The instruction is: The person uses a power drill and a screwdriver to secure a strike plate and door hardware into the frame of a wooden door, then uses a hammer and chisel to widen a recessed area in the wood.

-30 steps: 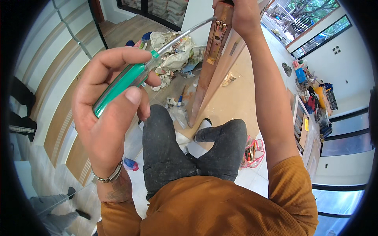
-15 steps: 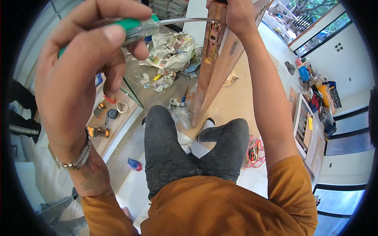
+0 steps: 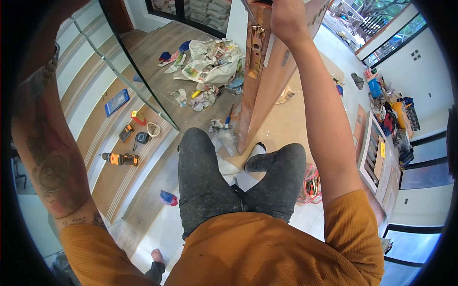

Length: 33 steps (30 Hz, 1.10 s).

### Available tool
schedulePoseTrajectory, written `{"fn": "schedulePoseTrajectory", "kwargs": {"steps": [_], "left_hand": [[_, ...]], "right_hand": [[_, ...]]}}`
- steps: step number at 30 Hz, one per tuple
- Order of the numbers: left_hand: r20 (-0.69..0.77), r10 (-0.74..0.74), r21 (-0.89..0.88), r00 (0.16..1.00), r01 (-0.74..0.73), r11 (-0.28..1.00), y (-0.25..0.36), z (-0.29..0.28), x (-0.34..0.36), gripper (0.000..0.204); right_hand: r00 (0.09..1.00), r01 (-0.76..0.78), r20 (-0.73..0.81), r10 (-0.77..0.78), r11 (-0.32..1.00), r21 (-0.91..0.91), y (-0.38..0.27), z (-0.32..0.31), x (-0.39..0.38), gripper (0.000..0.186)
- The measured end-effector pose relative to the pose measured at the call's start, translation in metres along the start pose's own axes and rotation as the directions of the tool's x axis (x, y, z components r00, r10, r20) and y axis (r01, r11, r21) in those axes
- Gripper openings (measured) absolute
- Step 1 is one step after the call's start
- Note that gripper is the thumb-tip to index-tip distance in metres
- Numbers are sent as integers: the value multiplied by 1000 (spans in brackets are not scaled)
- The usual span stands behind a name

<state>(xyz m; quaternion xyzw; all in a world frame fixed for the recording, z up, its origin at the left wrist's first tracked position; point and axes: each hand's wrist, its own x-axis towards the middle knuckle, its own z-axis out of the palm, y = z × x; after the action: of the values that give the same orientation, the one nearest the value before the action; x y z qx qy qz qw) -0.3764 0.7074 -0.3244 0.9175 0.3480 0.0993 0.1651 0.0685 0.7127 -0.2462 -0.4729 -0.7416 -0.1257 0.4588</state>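
Note:
A brown wooden door stands edge-on before me. Set into its edge is a brass-coloured lock with a long plate. My right hand is closed on the door near its top, beside the lock, its fingertips partly hidden. The thin metal shaft of a screwdriver slants in from the top edge, its tip at the upper end of the lock; its handle is out of the picture. My left hand is raised at the upper left, dark and mostly cut off, so its fingers do not show.
Left, steps hold an orange-and-black drill, a tape measure and a blue flat case, beside a glass panel. Crumpled paper and a white sack lie beyond my knees. A framed panel lies right.
My left hand has risen up and left, mostly out of the picture. The screwdriver shaft has swung from nearly level to steep at the lock. My right hand stays on the door.

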Motion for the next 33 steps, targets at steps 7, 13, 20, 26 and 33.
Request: {"fn": "schedulePoseTrajectory", "kwargs": {"steps": [7,13,20,26,33], "left_hand": [[61,-391,212,918,371,904,-175,419,-459,21],[62,-376,359,924,331,872,-207,593,-703,12],[149,-591,300,793,533,791,-172,576,-708,25],[9,-517,346,856,482,805,-180,595,-716,19],[99,-553,324,827,499,804,-183,591,-703,13]], "right_hand": [[995,58,-71,-63,996,-75,-5,-3,4,61],[970,-240,-24,242,969,57,6,-13,-4,71],[986,-100,-131,103,995,31,3,0,1,72],[958,-250,-83,275,939,235,10,-1,-2,78],[959,-251,-67,276,934,255,11,-6,-2,80]]}}
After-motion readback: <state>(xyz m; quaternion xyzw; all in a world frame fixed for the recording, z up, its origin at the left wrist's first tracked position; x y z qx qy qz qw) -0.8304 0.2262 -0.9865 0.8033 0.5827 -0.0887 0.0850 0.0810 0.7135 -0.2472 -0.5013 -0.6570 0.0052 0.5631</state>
